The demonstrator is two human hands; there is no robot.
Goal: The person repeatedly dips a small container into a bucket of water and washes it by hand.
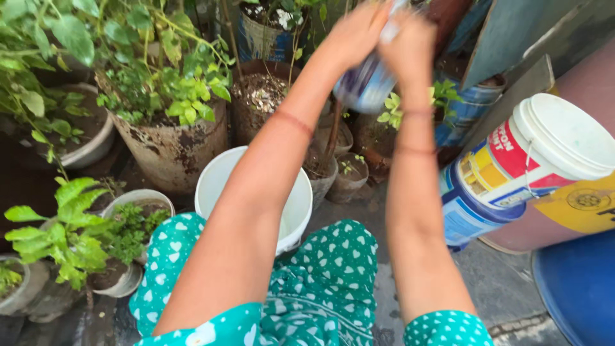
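**Both hands raised on a blurred blue-and-white container above the pots**

Nearest, the person's knees in green cloth with white hearts [333, 269] fill the bottom of the view, and both bare forearms reach up and away from them. Just beyond the knees stands a white bucket [218, 179], its rim partly hidden by the left forearm. To its left sit small pots of leafy green plants [70, 237]. On the right a white-lidded paint bucket [544, 147] lies tilted on top of a blue one [471, 218], both against a large pinkish drum [589, 83].

Farther off, a rusty metal pot [173, 147] holds a bushy plant, and a brown pot of pale gravelly soil [259, 96] stands behind the white bucket, with smaller clay pots [349, 176] beside it.

Farthest, near the top edge, the left hand [355, 32] and right hand [410, 45] meet around a blue-and-white container [365, 86], held tilted in the air above the clay pots. The fingers of both hands look wrapped about its upper part, but motion blur hides exactly how they lie.
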